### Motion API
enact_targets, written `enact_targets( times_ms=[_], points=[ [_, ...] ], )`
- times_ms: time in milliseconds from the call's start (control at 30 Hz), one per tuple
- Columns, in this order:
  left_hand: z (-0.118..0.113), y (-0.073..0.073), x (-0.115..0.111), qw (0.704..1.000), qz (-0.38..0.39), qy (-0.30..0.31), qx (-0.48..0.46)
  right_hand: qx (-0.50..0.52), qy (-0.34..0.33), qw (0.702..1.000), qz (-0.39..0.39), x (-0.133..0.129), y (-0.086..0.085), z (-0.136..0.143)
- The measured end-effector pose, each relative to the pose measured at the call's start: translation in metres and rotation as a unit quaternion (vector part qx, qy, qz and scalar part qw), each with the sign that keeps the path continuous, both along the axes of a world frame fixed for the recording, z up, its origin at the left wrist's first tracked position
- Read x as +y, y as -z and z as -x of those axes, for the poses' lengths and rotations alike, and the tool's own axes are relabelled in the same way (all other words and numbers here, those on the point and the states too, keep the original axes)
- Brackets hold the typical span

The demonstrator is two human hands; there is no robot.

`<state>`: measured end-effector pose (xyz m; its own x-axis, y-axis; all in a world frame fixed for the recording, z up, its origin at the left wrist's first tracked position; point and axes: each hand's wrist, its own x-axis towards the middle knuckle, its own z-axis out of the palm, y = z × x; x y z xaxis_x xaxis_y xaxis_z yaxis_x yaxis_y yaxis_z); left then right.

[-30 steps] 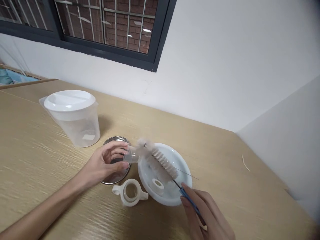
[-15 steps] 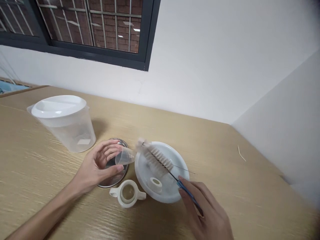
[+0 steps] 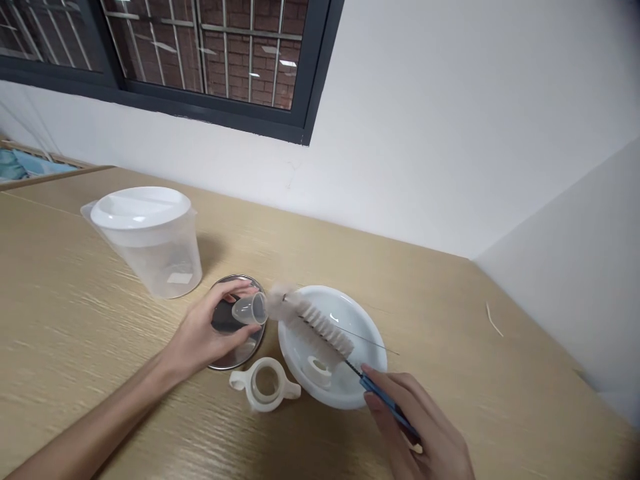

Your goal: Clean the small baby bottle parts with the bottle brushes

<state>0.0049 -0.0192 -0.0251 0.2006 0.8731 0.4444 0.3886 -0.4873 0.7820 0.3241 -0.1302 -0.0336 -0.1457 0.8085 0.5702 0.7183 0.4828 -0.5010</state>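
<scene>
My left hand holds a small clear plastic cap between thumb and fingers, its round opening turned to the right. In my right hand is a bottle brush, gripped by its blue handle. The brush's white bristle tip is right at the cap's mouth; whether it touches I cannot tell. Beneath the bristles stands a white bowl with a white ring-shaped piece in it. A round metal plate lies under my left hand. Close by is a white two-handled ring.
A translucent pitcher with a white lid stands at the back left. A thin wire reaches over the bowl's right rim. One pale curved strip lies on the wooden table at the right. The wall and barred window rise behind.
The cap has been turned around in my left hand: its opening faced left before and now faces the brush. My view has shifted slightly left, so things appear farther right.
</scene>
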Motion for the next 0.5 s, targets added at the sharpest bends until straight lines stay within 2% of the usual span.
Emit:
enact_targets(
  times_ms=[100, 267, 500],
  points=[
    [0.003, 0.002, 0.001, 0.999, -0.031, 0.0, 0.02, -0.013, -0.036, 0.999, 0.003, 0.004, 0.002, -0.001],
    [0.007, 0.003, -0.001, 0.992, -0.1, 0.02, 0.07, -0.027, -0.055, 0.998, 0.005, 0.006, 0.001, -0.003],
    [0.016, 0.008, -0.002, 0.986, -0.11, 0.071, 0.101, -0.038, -0.078, 0.996, 0.007, 0.005, -0.007, -0.006]
  ],
)
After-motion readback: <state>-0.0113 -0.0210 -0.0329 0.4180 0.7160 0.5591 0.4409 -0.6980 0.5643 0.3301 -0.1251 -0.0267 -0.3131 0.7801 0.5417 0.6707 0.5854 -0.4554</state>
